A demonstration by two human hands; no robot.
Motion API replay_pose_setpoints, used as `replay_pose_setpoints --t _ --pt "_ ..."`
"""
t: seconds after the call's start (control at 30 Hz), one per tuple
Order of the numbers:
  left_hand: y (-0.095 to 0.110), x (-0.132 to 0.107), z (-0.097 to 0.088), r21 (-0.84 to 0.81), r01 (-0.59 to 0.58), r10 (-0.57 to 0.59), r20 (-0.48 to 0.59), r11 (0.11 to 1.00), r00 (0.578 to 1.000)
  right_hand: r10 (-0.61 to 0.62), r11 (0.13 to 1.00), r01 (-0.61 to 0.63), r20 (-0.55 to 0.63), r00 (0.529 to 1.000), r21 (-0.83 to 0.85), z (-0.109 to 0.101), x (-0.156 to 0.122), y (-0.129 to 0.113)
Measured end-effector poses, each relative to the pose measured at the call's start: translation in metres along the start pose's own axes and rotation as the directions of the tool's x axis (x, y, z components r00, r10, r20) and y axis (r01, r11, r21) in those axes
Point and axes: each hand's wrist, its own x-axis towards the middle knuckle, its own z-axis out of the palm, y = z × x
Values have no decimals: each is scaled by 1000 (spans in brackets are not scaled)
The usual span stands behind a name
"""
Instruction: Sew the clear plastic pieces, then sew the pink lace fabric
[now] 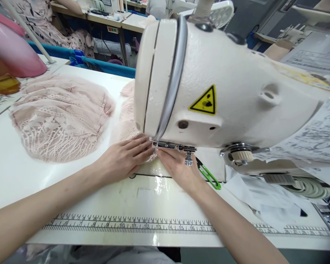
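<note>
A white sewing machine fills the centre and right of the view. Under its head lies a piece of pale pink lace fabric, partly hidden by the machine. My left hand rests flat on this lace, fingers stretched toward the presser foot area. On the other side of the needle area, my right hand reaches in under the metal guide, its fingertips at the lace edge and partly hidden. Close to the right wrist lies a pair of green thread snips. A heap of pink lace pieces sits to the left.
A printed ruler strip runs along the table's front edge. White scraps and a coil of pale green tape lie at right. A pink container stands at far left. Behind, a person in patterned clothing sits by another table.
</note>
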Motion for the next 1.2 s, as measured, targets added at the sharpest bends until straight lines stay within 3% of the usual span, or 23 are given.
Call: replay_pose_setpoints --t 0.1,0.23,0.37,0.7,1.07,1.2 --pt "-3 -3 -1 8 -95 95 -18 995 995 21 1000 -22 -43 999 -16 0 -5 -5" --pt "-10 -5 -4 -35 -115 113 -43 993 993 -44 999 43 -41 998 -19 0 -6 -8" --pt "-16 -6 -6 -77 -108 103 -59 991 993 -101 994 102 -13 995 38 2 -4 -8" --pt "-17 -4 -6 -85 -57 53 -53 995 997 -13 1000 14 22 1000 -5 3 -4 -11" --pt "-1 -1 -7 42 6 -4 -49 999 999 18 993 -20 -20 1000 -120 2 -3 -11" --pt "3 -2 -8 50 12 -9 -57 999 998 5 998 -5 1 1000 -58 1 -2 -11"
